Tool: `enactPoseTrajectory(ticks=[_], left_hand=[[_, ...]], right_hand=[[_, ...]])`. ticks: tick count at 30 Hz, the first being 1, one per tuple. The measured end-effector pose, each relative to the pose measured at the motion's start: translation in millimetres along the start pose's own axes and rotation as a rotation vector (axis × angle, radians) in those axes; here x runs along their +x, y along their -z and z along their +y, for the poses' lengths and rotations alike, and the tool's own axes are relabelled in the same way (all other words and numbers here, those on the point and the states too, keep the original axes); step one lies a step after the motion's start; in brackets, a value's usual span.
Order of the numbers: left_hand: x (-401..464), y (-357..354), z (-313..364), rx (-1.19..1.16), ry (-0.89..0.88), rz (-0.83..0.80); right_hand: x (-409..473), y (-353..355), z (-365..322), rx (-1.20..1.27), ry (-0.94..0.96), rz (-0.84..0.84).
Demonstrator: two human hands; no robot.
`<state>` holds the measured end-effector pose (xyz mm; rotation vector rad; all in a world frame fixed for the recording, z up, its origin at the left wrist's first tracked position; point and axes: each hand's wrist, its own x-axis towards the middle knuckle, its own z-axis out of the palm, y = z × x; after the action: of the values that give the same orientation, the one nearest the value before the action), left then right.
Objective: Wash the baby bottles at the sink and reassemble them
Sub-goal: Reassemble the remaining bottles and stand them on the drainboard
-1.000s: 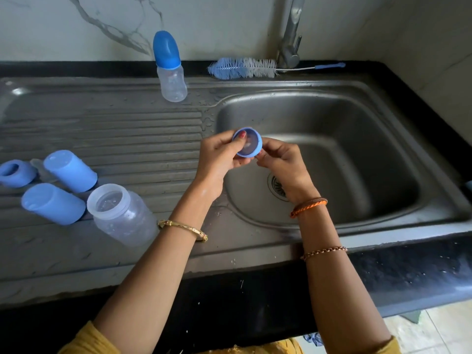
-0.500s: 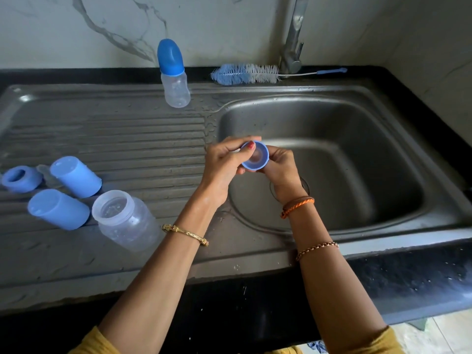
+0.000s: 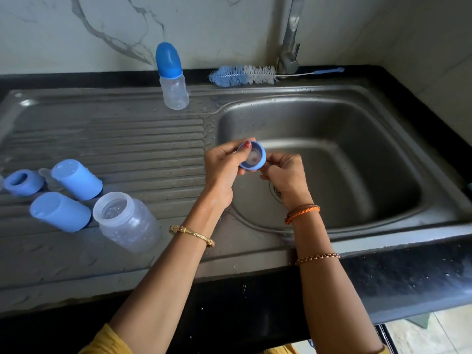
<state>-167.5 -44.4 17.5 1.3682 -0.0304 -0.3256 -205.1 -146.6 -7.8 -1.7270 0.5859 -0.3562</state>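
Observation:
Over the sink basin's left edge, both hands hold a blue screw ring [image 3: 252, 156] with a clear teat seated in it. My left hand [image 3: 224, 164] grips its left rim, thumb on top. My right hand [image 3: 283, 175] pinches its right side. On the drainboard at left lie an open clear bottle [image 3: 127, 222], two blue caps [image 3: 76, 178] [image 3: 60, 212] and another blue ring [image 3: 23, 182]. An assembled small bottle with a blue cap [image 3: 172, 77] stands at the back.
A blue and white bottle brush [image 3: 242, 75] lies behind the basin beside the tap [image 3: 290, 47]. The steel sink basin [image 3: 357, 154] is dry-looking with its drain partly hidden by my right wrist. A black counter edge [image 3: 408, 272] runs along the front.
Both hands have stayed at the basin's left edge, turning the blue ring a little and working the teat in it. The view has shifted slightly.

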Motion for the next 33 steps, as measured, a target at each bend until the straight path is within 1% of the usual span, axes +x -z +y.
enactPoseTrajectory(ticks=[3, 6, 8, 10, 12, 14, 15, 16, 18, 21, 22, 27, 29, 33], left_hand=[[-5, 0, -3, 0.03, -0.013, -0.053], [-2, 3, -4, 0.052, -0.067, -0.049], [1, 5, -5, 0.064, -0.124, -0.015], [5, 7, -5, 0.071, -0.19, 0.03], [11, 10, -5, 0.081, -0.253, 0.099], [15, 14, -6, 0.144, -0.297, 0.161], [15, 17, -7, 0.179, -0.307, 0.168], [15, 19, -8, 0.181, -0.298, 0.146], [10, 20, -9, 0.092, -0.224, 0.036], [8, 19, -8, 0.048, -0.091, -0.078], [9, 19, -8, 0.06, -0.081, -0.097], [10, 16, -14, 0.158, -0.202, -0.032], [11, 15, -15, 0.145, -0.226, -0.012], [12, 12, -16, 0.061, -0.23, 0.011]], right_hand=[[-1, -1, -2, 0.022, 0.024, -0.002], [-2, -6, -7, 0.036, 0.079, -0.026], [-3, -11, -10, 0.044, 0.064, -0.072], [-5, -13, -14, 0.067, 0.03, -0.155], [-9, -9, -14, 0.148, 0.024, -0.239], [-13, -6, -15, 0.226, 0.028, -0.281], [-14, -6, -15, 0.2, 0.044, -0.276], [-15, -9, -14, 0.122, 0.07, -0.247], [-15, -17, -13, -0.007, 0.118, -0.145], [-15, -23, -13, 0.081, 0.085, -0.005], [-13, -21, -11, 0.103, 0.073, 0.017], [-7, -22, -8, 0.072, 0.072, 0.053], [-7, -23, -8, 0.094, 0.082, 0.084], [-6, -23, -6, 0.106, 0.094, 0.073]])
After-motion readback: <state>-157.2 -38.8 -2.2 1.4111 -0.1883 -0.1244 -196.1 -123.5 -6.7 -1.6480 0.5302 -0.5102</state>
